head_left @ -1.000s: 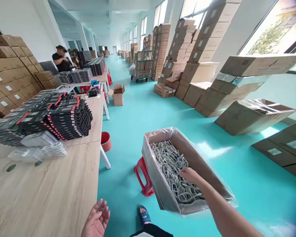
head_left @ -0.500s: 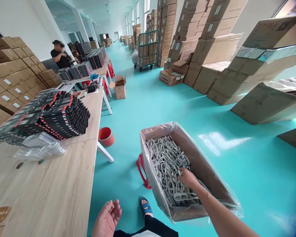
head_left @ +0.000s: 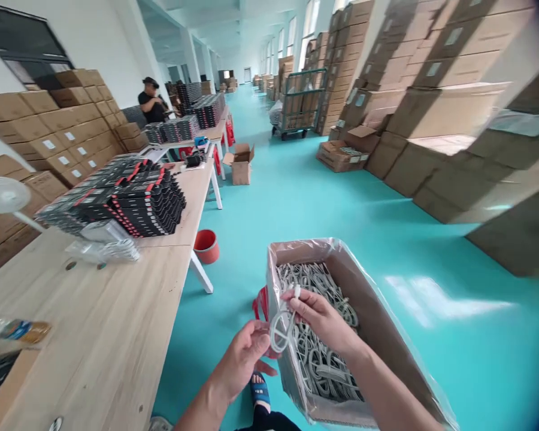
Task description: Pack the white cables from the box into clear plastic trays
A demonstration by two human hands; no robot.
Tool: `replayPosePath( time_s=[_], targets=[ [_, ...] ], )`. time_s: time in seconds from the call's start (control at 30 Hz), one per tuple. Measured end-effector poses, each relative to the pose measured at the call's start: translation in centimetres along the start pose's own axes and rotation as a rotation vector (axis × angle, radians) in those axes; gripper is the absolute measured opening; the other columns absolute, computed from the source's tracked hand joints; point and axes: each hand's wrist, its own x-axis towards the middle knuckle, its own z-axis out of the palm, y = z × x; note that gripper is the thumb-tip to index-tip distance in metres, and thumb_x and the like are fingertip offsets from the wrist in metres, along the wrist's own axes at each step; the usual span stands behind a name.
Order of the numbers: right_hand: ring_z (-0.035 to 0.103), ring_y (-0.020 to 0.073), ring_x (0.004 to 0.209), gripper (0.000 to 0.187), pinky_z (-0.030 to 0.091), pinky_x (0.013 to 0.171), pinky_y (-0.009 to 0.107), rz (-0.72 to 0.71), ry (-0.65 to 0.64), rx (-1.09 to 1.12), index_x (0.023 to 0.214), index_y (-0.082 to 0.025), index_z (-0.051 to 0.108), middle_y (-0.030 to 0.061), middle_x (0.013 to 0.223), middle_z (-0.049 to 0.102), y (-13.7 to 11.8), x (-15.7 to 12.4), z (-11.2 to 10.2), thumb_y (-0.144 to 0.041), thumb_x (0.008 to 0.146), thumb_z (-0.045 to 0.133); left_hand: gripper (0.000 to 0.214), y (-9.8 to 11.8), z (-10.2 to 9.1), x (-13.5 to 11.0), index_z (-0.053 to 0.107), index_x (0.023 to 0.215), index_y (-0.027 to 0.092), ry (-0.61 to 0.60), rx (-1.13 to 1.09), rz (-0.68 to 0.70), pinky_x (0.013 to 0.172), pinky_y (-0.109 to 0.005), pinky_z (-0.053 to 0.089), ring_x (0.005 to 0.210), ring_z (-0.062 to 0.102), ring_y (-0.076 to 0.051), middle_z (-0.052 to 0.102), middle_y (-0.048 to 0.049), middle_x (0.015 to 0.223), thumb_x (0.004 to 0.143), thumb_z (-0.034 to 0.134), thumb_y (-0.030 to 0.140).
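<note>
A coiled light-grey cable (head_left: 278, 348) hangs over the left rim of a lined cardboard box. My right hand (head_left: 317, 314) pinches it near its white plug, fingers closed. Just left of the coil is my left hand (head_left: 247, 353), thumb and fingers apart; whether it touches the loop I cannot tell. The deep cardboard box (head_left: 372, 305), with clear plastic over its edges, holds many more coiled cables (head_left: 330, 374), partly hidden by my right hand and forearm. Something red (head_left: 260, 302) shows beside the box, mostly covered.
At left a wooden table (head_left: 130, 329) bears stacked black boxes (head_left: 148, 206), bagged white cables (head_left: 121, 250) and a bottle (head_left: 27, 330). An orange bucket (head_left: 206, 246) stands by its leg. Carton stacks (head_left: 449, 131) and a trolley (head_left: 303, 102) line the right. A person (head_left: 153, 102) is farther back.
My right hand has come up out of the box toward the left with a coiled cable. My left hand has risen to meet it. The view has swung left.
</note>
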Motion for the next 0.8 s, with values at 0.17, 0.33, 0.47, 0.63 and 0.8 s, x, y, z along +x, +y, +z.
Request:
replayPosePath(
  time_s=[0.17,0.33,0.47,0.63,0.8],
  targets=[
    [0.054,0.0146,0.064,0.032,0.045,0.063,0.028,-0.048,-0.196,0.128,0.089,-0.019,0.066,-0.0003,0.067,0.058,-1.0,3.4,8.4,-0.049,0.079,0.066,0.036,1.8,-2.3,-2.4,0.062,0.093,0.015,0.282,-0.027,0.247,0.054,-0.024,0.048,0.079,0.067,-0.021,0.067,-0.0119,0.097,0.079,0.062,0.048],
    [0.054,0.0137,0.06,0.031,0.044,0.062,0.028,-0.057,-0.341,0.127,0.077,-0.018,0.065,-0.0003,0.062,0.06,-1.3,6.3,15.8,-0.049,0.078,0.067,0.042,2.5,-6.9,-6.8,0.059,0.101,0.016,0.522,-0.134,0.359,0.06,-0.028,0.05,0.081,0.067,-0.022,0.068,-0.0128,0.098,0.079,0.061,0.051],
    [0.049,0.0118,0.053,0.033,0.04,0.057,0.027,-0.062,-0.447,0.102,0.066,-0.018,0.062,-0.001,0.055,0.059,-1.9,8.0,22.1,-0.049,0.077,0.068,0.043,2.4,-10.3,-10.7,0.051,0.11,0.021,0.791,-0.052,0.531,0.061,-0.029,0.05,0.077,0.065,-0.021,0.067,-0.0115,0.104,0.079,0.063,0.048],
    [0.048,0.0116,0.05,0.034,0.037,0.052,0.027,-0.013,-0.554,0.075,0.062,-0.018,0.061,-0.0002,0.052,0.059,-2.6,8.7,30.2,-0.049,0.073,0.072,0.024,2.3,-14.3,-16.0,0.063,0.09,0.02,0.899,0.148,0.599,0.057,-0.024,0.042,0.066,0.057,-0.016,0.066,-0.0065,0.083,0.077,0.066,0.041],
    [0.051,0.0131,0.056,0.031,0.04,0.056,0.027,-0.001,-0.67,0.037,0.067,-0.017,0.067,0.002,0.059,0.062,-2.4,8.0,37.1,-0.047,0.072,0.073,0.03,0.9,-18.2,-19.6,0.064,0.075,0.018,0.934,0.114,0.575,0.049,-0.024,0.036,0.054,0.051,-0.013,0.064,-0.0058,0.07,0.083,0.058,0.046]
  ],
)
